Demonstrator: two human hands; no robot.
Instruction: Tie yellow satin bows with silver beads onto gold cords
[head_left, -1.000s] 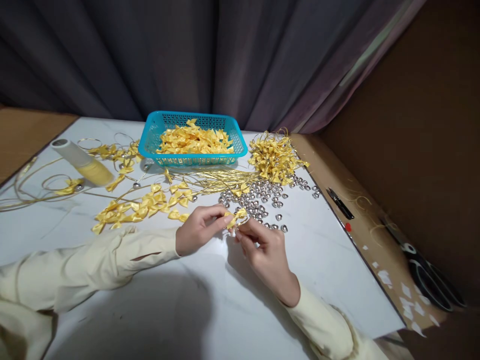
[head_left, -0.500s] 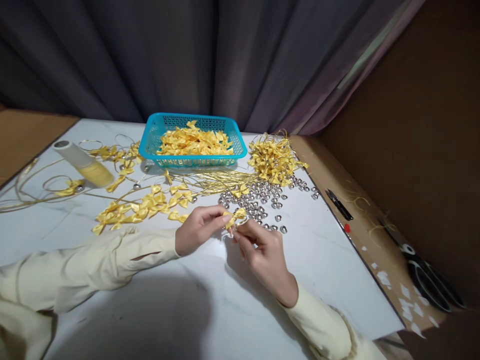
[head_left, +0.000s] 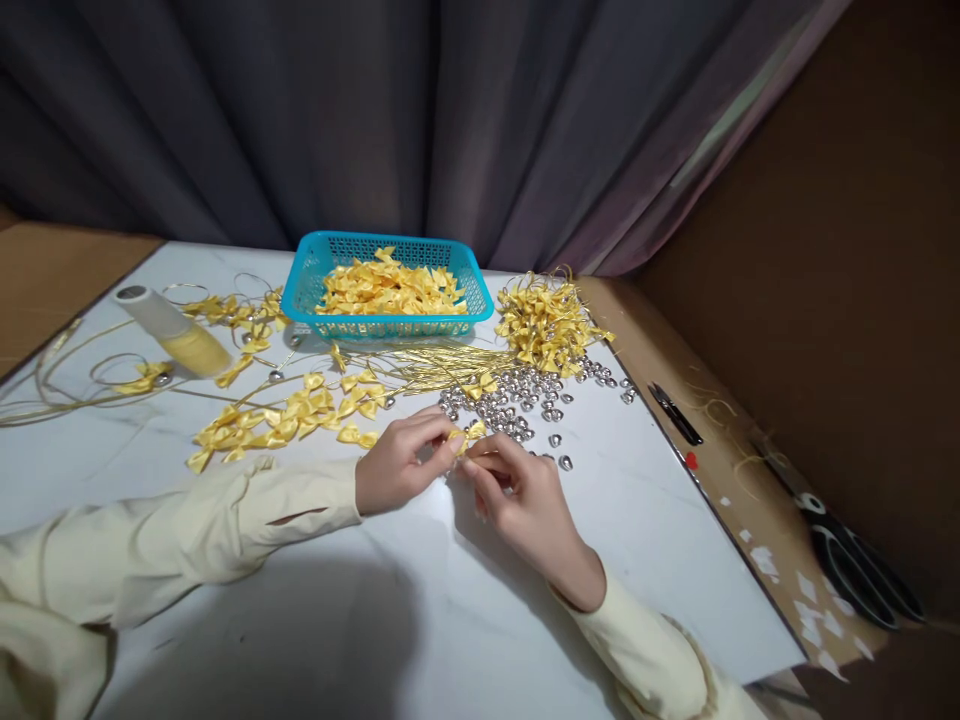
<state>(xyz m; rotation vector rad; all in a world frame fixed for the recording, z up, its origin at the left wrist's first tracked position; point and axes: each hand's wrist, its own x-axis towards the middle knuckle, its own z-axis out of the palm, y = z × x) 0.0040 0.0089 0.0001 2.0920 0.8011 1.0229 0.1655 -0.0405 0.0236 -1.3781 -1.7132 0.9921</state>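
Note:
Between the fingertips of my left hand (head_left: 401, 465) is a small yellow ribbon bow (head_left: 475, 430), pinched at its left side. My right hand (head_left: 525, 500) is closed in a pinch just below and right of the bow, its fingertips almost meeting the left ones. What those right fingers grip is too small and covered to make out. Just beyond the hands lie many silver heart-shaped beads (head_left: 517, 385). Loose yellow bows (head_left: 300, 408) are spread to the left, and a bundle of gold cords (head_left: 442, 365) stretches behind.
A blue basket (head_left: 292, 285) full of yellow bows stands at the back. To its right is a heap of bows with gold cord loops (head_left: 551, 320). A glue bottle (head_left: 176, 330) leans at left. Thread snips (head_left: 675, 415), black scissors (head_left: 855, 560) and paper scraps lie along the right.
My right fingertips have moved in closer to the bow and the left fingertips, covering more of it. The bow is turned slightly. The view has shifted a little.

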